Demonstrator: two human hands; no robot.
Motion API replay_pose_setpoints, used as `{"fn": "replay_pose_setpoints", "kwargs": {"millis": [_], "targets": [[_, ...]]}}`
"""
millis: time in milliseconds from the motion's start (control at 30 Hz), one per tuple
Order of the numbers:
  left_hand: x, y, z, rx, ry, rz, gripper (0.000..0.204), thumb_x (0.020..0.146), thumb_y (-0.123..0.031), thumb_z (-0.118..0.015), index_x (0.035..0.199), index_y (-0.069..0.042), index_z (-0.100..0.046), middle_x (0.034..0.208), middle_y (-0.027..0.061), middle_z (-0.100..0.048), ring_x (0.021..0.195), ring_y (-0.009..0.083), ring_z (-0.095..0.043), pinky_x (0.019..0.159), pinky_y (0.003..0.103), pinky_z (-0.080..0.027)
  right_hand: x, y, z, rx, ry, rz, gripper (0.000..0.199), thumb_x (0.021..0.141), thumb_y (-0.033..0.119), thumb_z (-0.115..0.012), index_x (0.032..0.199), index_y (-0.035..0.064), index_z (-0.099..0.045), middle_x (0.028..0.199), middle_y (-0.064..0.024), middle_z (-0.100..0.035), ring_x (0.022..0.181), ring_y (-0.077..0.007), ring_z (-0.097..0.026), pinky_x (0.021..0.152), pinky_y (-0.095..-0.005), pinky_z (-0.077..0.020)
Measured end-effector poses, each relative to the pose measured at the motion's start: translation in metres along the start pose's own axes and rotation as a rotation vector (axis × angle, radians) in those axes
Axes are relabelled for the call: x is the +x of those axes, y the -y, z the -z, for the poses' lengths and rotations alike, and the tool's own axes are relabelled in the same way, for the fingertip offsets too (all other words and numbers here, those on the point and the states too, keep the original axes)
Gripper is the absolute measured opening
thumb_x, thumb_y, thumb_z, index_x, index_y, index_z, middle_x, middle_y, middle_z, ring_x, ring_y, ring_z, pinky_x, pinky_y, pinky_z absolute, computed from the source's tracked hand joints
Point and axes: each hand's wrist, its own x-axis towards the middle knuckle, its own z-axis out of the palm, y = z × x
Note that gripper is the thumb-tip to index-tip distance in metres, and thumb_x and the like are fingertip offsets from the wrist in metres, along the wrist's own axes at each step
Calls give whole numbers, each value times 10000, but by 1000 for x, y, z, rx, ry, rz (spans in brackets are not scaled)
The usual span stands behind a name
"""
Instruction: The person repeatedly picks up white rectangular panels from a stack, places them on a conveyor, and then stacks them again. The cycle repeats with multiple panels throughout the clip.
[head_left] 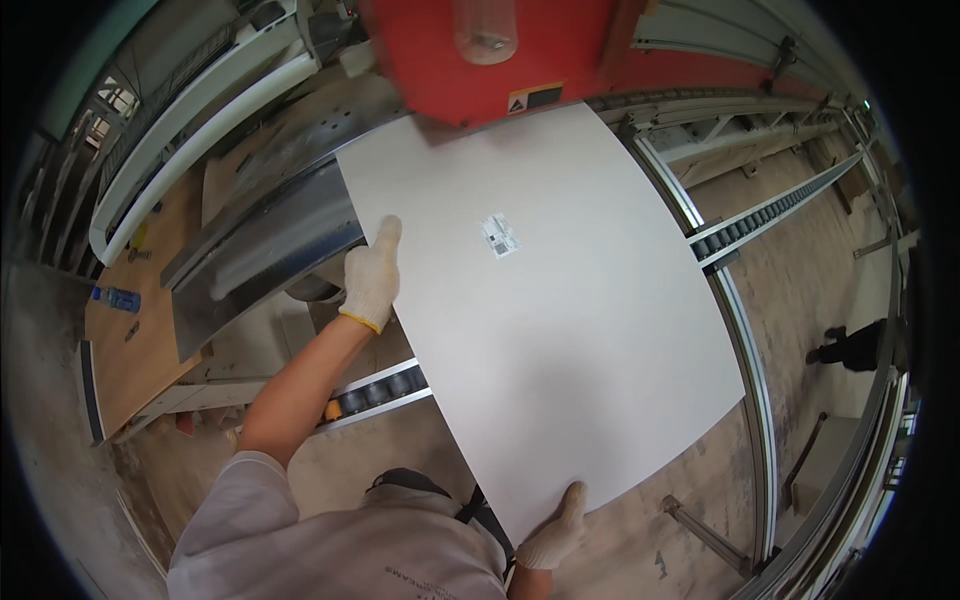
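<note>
A large white flat panel (580, 320) stretches from under the red machine housing toward me, with a small printed label (500, 236) on its upper face. At its left edge, my gloved left hand (373, 272) is closed on it, thumb on top and the other fingers mostly hidden. My right hand (556, 532), also in a pale knit glove, grips the panel's near edge by the corner. Its thumb lies on the face, and its fingers are out of sight below. The panel's far edge runs beneath the red housing (500, 70).
A grey metal table (270, 240) adjoins the panel at left. Beyond it, a blue-labelled bottle (115, 298) lies on a wooden board (140, 345). Roller tracks (385, 390) show on both sides, with a metal rail (740, 320) along the right. Another person (865, 347) is at far right.
</note>
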Motion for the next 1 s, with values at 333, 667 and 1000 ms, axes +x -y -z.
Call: {"fn": "replay_pose_setpoints", "kwargs": {"millis": [333, 667, 1000], "targets": [[-18, -131, -212, -54, -18, -64, 922, 953, -719, -596, 813, 188, -688, 754, 348, -662, 809, 424, -671, 836, 527, -493, 177, 172, -12, 81, 65, 130, 560, 1122, 371, -534, 1454, -79, -559, 1356, -124, -651, 1195, -242, -627, 1041, -348, -496], [-51, -240, -451, 446, 149, -427, 780, 1046, -661, -502, 1052, 76, -758, 840, 330, -713, 845, 482, -715, 793, 597, -515, 391, 320, 71, -459, -71, 491, 512, 1110, 303, -556, 1471, -60, -549, 1226, -145, -695, 1062, -244, -659, 936, -369, -536], [-258, -406, -497, 49, 273, -105, 956, 1005, -724, -453, 1041, 192, -723, 1044, 352, -749, 982, 464, -730, 906, 544, -531, 300, 549, 352, -659, 224, 417, 602, 1032, 411, -681, 1477, 43, -514, 1266, -190, -711, 1157, -324, -711, 1002, -442, -554]]}}
